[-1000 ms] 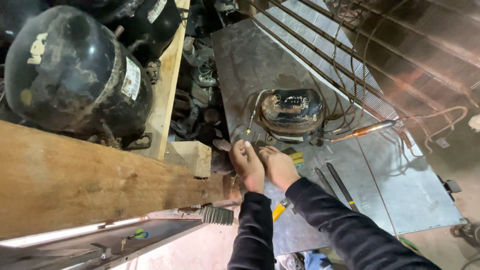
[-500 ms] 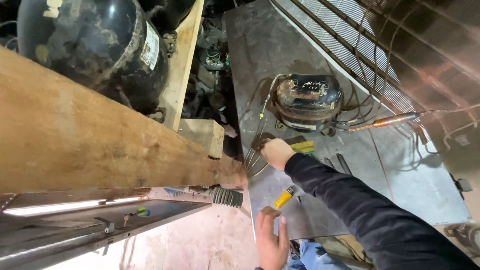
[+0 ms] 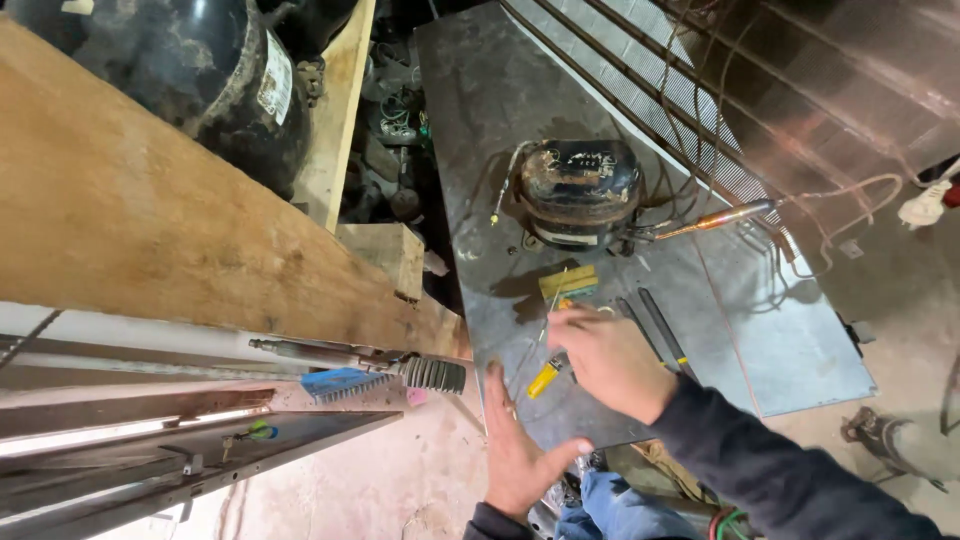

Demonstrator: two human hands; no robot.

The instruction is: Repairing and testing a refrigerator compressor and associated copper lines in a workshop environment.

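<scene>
Right hand [image 3: 608,358]: lower centre of the frame, dark sleeve, fingers loosely curled and pointing left; thin wire or rod pinched at the fingertips, though the grip is partly blurred.
Left hand [image 3: 515,450]: bottom centre, palm spread wide open, fingers upward, holding nothing; just below and left of the right hand.
Yellow-handled tool [image 3: 545,378]: lies on the grey metal sheet [image 3: 480,120] between the two hands, partly under the right hand's fingers.
Small compressor [image 3: 580,190]: centre of the frame, black and rusty, standing on the sheet above the right hand; pale scrawl on its top, too small to tell more.
Yellow card [image 3: 568,282]: flat rectangular piece between compressor and right hand.
Copper tube [image 3: 715,218]: runs right from the compressor toward the wire condenser grid [image 3: 640,90], upper right.
Large compressor [image 3: 190,70]: upper left, black, dusty; white rectangular label on its right flank.
Wooden plank [image 3: 170,220]: broad, slanting across the left half, below the large compressor.
Blue brush [image 3: 340,384]: left of centre, beside a ribbed black grip.
White plug [image 3: 925,205]: far right edge.
</scene>
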